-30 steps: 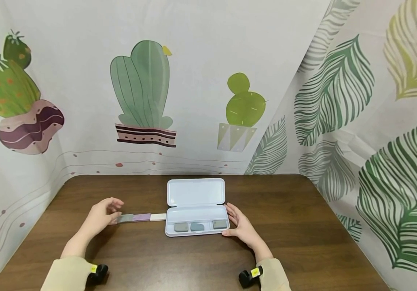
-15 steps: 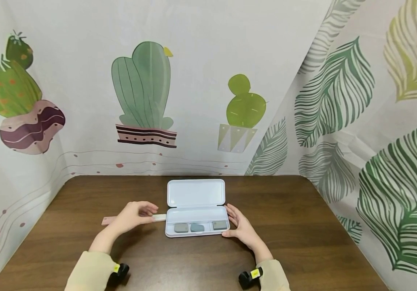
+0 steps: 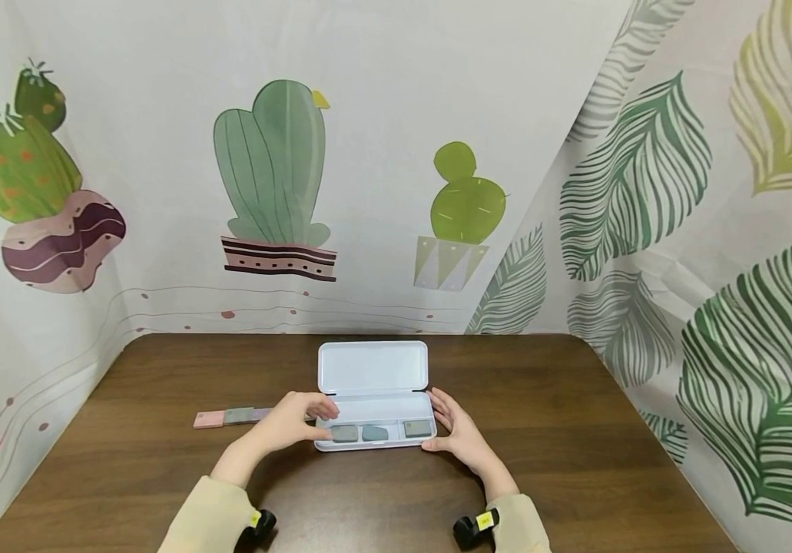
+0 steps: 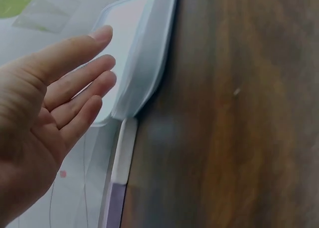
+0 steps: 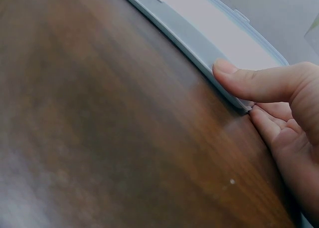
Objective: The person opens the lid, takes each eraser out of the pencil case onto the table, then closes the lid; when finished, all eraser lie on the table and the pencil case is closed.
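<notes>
A pale blue pencil case [image 3: 368, 406] lies on the table with its lid [image 3: 372, 368] raised. Inside its front part are a grey-green eraser [image 3: 346, 434], a blue-green eraser [image 3: 375, 433] and, to the right past a divider, another grey eraser [image 3: 417, 428]. My left hand [image 3: 292, 422] hovers at the case's left end, fingers loosely bent, thumb near the leftmost eraser, nothing in its grasp. With thumb on the front edge and fingers round the side, my right hand [image 3: 461, 436] holds the case's right end.
Left of the case runs a row of eraser-like blocks: pink [image 3: 209, 419], grey-green [image 3: 238, 415], purple [image 4: 115, 203] and white [image 4: 125, 150], the white one against the case. A printed cloth [image 3: 382, 192] hangs behind the wooden table [image 3: 575, 461].
My left hand has moved right, from the pink block along the row to the case's left end, uncovering the pink and grey-green blocks. My right hand has stayed at the case.
</notes>
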`<state>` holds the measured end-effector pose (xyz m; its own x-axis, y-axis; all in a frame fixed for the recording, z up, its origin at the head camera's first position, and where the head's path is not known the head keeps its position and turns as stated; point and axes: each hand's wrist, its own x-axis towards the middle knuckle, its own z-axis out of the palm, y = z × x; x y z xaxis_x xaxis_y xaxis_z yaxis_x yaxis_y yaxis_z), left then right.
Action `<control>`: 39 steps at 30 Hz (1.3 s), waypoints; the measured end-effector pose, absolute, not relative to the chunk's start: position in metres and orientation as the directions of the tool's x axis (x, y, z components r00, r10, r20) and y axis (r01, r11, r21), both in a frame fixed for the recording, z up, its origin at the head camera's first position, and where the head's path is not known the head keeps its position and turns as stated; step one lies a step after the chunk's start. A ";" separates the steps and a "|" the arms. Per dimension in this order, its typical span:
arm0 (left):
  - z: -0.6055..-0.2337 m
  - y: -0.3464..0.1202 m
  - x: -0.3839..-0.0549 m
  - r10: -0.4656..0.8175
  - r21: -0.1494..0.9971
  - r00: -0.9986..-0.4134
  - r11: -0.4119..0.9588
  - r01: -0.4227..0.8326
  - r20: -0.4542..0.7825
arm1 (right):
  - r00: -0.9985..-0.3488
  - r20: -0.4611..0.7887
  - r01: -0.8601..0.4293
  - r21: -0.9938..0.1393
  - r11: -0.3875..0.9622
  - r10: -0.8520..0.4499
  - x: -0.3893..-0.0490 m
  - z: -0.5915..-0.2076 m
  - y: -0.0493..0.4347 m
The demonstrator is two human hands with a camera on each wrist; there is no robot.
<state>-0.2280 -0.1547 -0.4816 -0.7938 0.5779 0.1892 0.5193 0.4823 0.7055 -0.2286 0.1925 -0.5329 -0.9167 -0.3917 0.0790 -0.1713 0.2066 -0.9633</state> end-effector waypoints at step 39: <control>-0.497 -0.135 -0.220 0.562 0.677 -0.808 0.525 0.516 0.180 | -0.914 0.114 -0.201 -0.961 0.191 -0.389 -0.229 -0.533 0.192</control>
<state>-0.2200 -0.1345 -0.4966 -0.8075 0.5617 0.1798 0.5160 0.5253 0.6766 -0.2285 0.1924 -0.5326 -0.9141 -0.3891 0.1141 -0.2012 0.1909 -0.9608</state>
